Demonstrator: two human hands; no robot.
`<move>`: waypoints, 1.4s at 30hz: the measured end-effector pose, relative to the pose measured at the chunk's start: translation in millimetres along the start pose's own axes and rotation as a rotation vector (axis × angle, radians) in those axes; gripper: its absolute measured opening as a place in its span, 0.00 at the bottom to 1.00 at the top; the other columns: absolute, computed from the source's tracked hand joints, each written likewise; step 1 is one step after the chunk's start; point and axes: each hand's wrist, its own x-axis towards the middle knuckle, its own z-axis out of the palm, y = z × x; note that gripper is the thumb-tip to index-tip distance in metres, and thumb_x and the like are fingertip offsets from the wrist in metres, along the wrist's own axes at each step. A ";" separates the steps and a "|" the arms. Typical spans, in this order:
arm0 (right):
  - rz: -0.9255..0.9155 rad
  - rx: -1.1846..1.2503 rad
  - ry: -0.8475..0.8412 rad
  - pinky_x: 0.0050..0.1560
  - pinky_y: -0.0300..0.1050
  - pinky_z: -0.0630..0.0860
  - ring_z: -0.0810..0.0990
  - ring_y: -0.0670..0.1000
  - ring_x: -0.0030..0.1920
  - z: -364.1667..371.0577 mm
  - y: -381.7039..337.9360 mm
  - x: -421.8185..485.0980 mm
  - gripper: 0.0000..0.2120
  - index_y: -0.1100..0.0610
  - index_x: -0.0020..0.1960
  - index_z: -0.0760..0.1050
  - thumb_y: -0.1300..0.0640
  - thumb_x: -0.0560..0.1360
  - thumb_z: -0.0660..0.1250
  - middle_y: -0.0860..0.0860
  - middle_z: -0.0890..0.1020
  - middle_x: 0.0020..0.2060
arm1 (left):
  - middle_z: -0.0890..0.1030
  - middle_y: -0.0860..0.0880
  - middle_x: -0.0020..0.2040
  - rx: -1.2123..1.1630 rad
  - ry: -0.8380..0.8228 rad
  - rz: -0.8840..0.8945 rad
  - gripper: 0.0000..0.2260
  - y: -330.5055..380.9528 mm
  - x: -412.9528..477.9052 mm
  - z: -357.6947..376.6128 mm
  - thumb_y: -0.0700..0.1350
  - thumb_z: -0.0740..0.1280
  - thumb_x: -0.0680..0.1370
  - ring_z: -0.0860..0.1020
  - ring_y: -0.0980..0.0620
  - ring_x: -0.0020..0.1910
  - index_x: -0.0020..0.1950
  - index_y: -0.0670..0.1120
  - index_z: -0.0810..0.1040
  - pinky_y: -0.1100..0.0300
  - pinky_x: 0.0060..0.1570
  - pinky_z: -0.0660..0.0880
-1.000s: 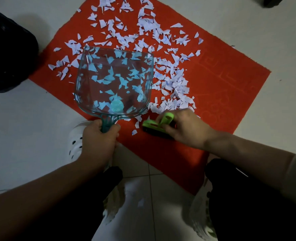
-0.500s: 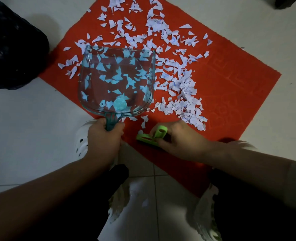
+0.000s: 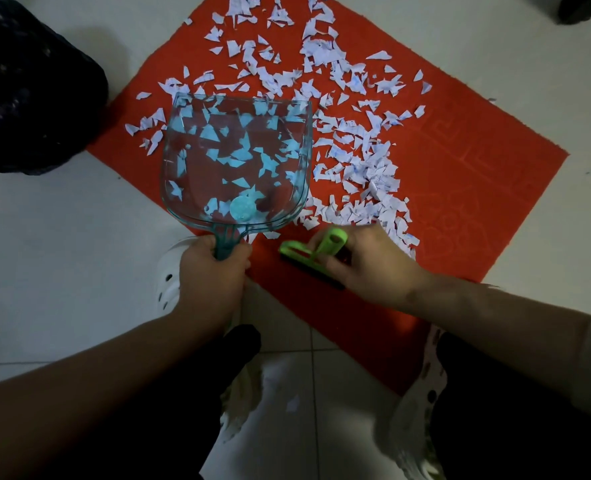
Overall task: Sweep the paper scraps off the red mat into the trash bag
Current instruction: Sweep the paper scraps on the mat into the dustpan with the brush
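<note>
With the dustpan (image 3: 238,161) clasped by the left hand (image 3: 211,271), the brush (image 3: 304,252) gripped by the right hand (image 3: 373,265) was drawn back behind the paper scraps (image 3: 363,168) on the red mat (image 3: 477,140), seemingly readying a sweep.

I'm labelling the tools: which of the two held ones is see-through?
The teal dustpan in the left hand; the red mat shows through it. The green brush in the right hand is opaque.

The pale tiled floor (image 3: 62,258) carries the red mat (image 3: 477,168) and black trash bag (image 3: 27,98).
</note>
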 end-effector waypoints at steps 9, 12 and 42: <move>0.020 -0.110 0.156 0.45 0.47 0.78 0.81 0.51 0.40 -29.8 16.8 11.1 0.06 0.58 0.53 0.80 0.61 0.76 0.67 0.54 0.84 0.44 | 0.77 0.44 0.33 0.027 -0.018 0.007 0.08 -1.1 1.7 -0.5 0.44 0.66 0.78 0.75 0.50 0.28 0.41 0.41 0.75 0.59 0.30 0.73; 0.033 -0.039 0.202 0.39 0.31 0.72 0.78 0.46 0.36 -36.6 15.2 4.7 0.06 0.57 0.50 0.81 0.59 0.75 0.67 0.50 0.84 0.39 | 0.76 0.46 0.31 0.031 -0.022 0.007 0.08 -0.3 1.2 0.8 0.44 0.67 0.77 0.74 0.51 0.28 0.40 0.42 0.75 0.58 0.31 0.73; 0.101 -0.033 0.072 0.45 0.40 0.77 0.82 0.47 0.41 -64.7 36.5 -6.1 0.08 0.54 0.53 0.82 0.61 0.75 0.70 0.47 0.85 0.45 | 0.74 0.48 0.27 0.029 -0.087 0.053 0.10 -1.9 -3.8 10.7 0.42 0.67 0.77 0.71 0.59 0.20 0.37 0.43 0.73 0.63 0.23 0.69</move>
